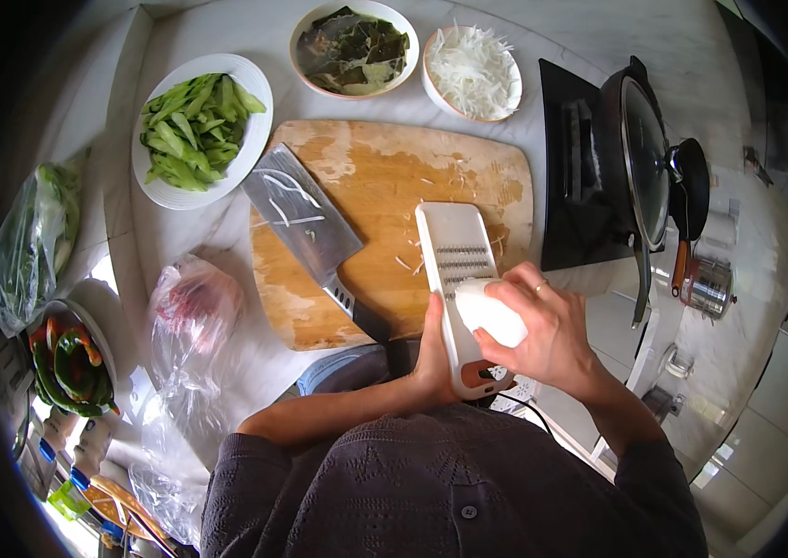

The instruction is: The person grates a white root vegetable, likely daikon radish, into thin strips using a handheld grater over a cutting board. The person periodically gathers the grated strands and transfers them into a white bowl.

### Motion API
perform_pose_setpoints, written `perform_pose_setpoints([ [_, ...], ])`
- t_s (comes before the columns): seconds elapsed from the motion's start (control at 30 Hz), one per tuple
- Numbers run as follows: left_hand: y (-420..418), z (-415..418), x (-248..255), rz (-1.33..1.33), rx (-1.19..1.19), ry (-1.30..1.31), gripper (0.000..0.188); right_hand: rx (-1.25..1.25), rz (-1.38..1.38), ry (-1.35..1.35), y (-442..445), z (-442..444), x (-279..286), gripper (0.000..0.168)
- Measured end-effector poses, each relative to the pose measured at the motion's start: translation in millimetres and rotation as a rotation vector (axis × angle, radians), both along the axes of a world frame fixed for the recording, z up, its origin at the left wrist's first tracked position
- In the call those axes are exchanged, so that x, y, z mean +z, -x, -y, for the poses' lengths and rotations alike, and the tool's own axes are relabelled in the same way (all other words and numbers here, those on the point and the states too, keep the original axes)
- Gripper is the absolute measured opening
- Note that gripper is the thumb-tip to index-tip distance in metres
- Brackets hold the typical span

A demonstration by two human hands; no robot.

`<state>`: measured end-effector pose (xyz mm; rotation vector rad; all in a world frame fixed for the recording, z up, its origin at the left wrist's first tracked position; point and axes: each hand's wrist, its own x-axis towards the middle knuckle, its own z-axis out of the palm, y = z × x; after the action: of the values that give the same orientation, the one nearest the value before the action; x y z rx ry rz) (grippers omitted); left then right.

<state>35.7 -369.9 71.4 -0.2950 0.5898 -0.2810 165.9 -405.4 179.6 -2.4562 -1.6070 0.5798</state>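
Note:
My left hand (pixel 435 359) grips the lower part of a white handheld grater (pixel 448 227), its thumb along the left edge. The grater's far end is over a wooden cutting board (pixel 394 167), and rows of metal teeth cross its face. Pressed on that face is a smooth white piece of vegetable, perhaps radish (pixel 489 315), held in my right hand (pixel 551 328). A few white shreds (pixel 404 263) lie on the board beside the grater. To the left, a cleaver (pixel 314 227) rests flat with white strips on its blade and its black handle towards me.
Behind the board stand a bowl of white shreds (pixel 472 73) and a bowl of dark green leafy pieces in liquid (pixel 355 52). Left are a plate of sliced green vegetable (pixel 195 132), bagged red meat (pixel 198 300) and peppers (pixel 73 363). A lidded pan (pixel 638 160) sits right.

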Motion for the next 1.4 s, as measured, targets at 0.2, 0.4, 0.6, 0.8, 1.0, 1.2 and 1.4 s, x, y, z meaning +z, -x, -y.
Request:
perform_pose_setpoints([
  [0.2,6.4,2.7,-7.0,-0.028,-0.041,0.096,0.103,-0.014,0.042,-0.016,-7.5,-7.2,-38.2,0.036],
  [0.4,8.6,5.5,-9.3,0.136,0.022,0.147,0.107,-0.023,0.148,-0.096,-47.4,-41.4,-86.2,0.038],
  [0.6,-2.0,-5.2,5.2,0.007,0.047,-0.009,0.096,0.032,-0.005,0.05,-0.3,7.5,-7.7,0.039],
  [0.8,4.8,-1.2,-7.4,0.003,-0.056,0.028,0.102,-0.065,0.136,0.071,-10.2,-11.5,-59.9,0.042],
  [1.0,2.4,4.0,-10.9,0.1,0.01,0.084,0.104,-0.053,0.134,0.008,-47.4,-36.1,-77.5,0.039],
  [1.2,-5.2,-2.9,3.7,-0.034,0.015,-0.05,0.1,-0.031,-0.049,0.3,-0.6,8.3,-9.6,0.039],
  [1.4,2.4,1.0,-8.4,0.01,-0.065,0.039,0.105,-0.109,0.134,0.081,-36.7,-35.9,-86.0,0.039],
])
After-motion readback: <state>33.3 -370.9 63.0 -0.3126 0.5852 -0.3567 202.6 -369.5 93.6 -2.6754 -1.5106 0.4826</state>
